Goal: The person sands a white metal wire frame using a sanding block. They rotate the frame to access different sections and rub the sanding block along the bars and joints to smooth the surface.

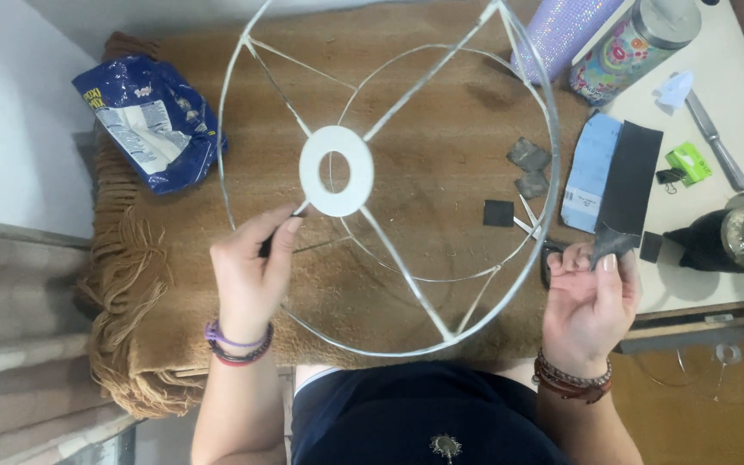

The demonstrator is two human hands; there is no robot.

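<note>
- On the bench [734, 103], over a brown fringed blanket [174, 284], sits a white wire lampshade frame [441, 331]: two rings joined by struts, spokes running to a flat white centre ring [336, 170].
- Left hand [247, 275]: fingers [279, 232] pinched shut on a thin dark stick-like tool, its tip at the spoke just beside the centre ring. Which tool it is, cannot tell.
- Left wrist wears purple and dark bracelets.
- Right hand [589, 301]: thumb and fingers closed on the lower corner of a dark sheet [630, 181], likely sandpaper, just outside the frame's right edge. Beaded bracelets on this wrist.
- Scissors [534, 226] lie at the frame's right rim, blades inside the ring, dark handle partly behind the right hand.
- Inside the frame, near the scissors: one small black square [499, 213] and two small grey scraps [529, 155], on the blanket.
- Pale blue sheet [592, 168] lies just beside the dark sheet, touching or overlapping it.
- Far right of the bench: green binder clip [689, 164], metal knife-like tool [716, 142], dark round cup [734, 239].
- Top right: patterned tumbler with metal lid [635, 47], glittery lilac cylinder [561, 30].
- Top left, on the blanket's edge: blue snack bag [152, 120], well apart from both hands.
</note>
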